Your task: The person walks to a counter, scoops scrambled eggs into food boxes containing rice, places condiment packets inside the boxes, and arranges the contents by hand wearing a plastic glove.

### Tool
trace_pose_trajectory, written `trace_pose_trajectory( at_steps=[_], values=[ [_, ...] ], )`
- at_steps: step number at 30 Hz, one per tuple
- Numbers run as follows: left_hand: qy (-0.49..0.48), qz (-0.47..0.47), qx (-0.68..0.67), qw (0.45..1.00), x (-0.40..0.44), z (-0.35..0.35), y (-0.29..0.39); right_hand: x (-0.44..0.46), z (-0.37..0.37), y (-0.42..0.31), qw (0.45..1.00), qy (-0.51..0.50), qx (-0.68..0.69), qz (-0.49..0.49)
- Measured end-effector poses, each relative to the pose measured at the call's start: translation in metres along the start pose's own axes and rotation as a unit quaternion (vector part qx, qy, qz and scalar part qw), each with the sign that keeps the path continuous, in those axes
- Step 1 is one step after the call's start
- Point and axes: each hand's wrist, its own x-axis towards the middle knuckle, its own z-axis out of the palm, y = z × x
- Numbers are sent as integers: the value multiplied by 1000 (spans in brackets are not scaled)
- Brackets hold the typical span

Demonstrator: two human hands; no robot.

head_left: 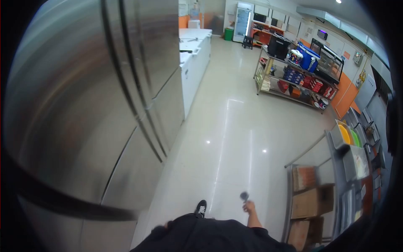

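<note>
My dark shirt (210, 235) is filling the near edge, with one black shoe (201, 208) showing just beyond it. My right hand (249, 206) is closing around a small, blurred object with a dark round end (244, 195), which is pointing away over the pale floor (201, 168). Only a blurred sliver of my left hand (165, 226) is showing, so I cannot tell its state. Steel doors (71, 126) are standing left; at right, a table (335, 161) is carrying containers above cardboard boxes (305, 203).

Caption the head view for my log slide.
Right hand holding a small dark-ended object over a glossy pale floor, between a tall steel cabinet and a metal rack.
</note>
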Motion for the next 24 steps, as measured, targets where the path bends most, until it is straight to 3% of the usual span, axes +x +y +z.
trace_pose_trajectory(
  at_steps=[1,2,3,4,5,7,8,10,13,15,16,17,19,20,21,22,24],
  values=[
    [80,26,31,996,45,-9,39,16,-2,26,997,-22,58,48],
    [-46,106,203,972,75,-47,83,12,-4,40,994,-12,64,90],
    [-145,219,336,905,105,-88,129,4,-11,45,995,-25,-63,69],
    [-58,284,206,935,128,-122,174,-2,-13,45,984,-26,-158,78],
    [87,389,44,916,160,-147,219,-4,-16,41,970,-29,-218,100],
    [168,300,-251,905,195,-207,333,9,-16,19,962,-28,-234,136],
    [166,312,-244,903,218,-235,374,23,-16,1,962,-26,-228,151],
    [156,244,-317,903,276,-279,452,67,-15,-38,960,-21,-223,166],
    [128,288,-239,919,356,-298,520,160,-16,-111,958,-22,-235,162],
    [109,265,-191,939,401,-282,542,241,-18,-175,956,-31,-262,130],
    [18,215,-238,947,397,-276,545,281,-19,-203,950,-37,-291,103],
    [-85,108,-179,974,376,-284,563,331,-23,-229,940,-43,-336,45],
    [-124,100,-45,986,384,-273,538,451,-25,-300,914,-6,-385,-126],
    [-129,89,-11,988,387,-277,534,502,-26,-347,928,28,-322,-183],
    [-134,61,6,989,387,-284,530,516,-36,-453,988,-22,-102,-110],
    [-140,32,14,990,390,-295,531,503,-43,-564,984,-27,54,-169],
    [-148,-16,20,989,406,-319,548,486,-67,-742,946,-98,99,-294]
  ],
)
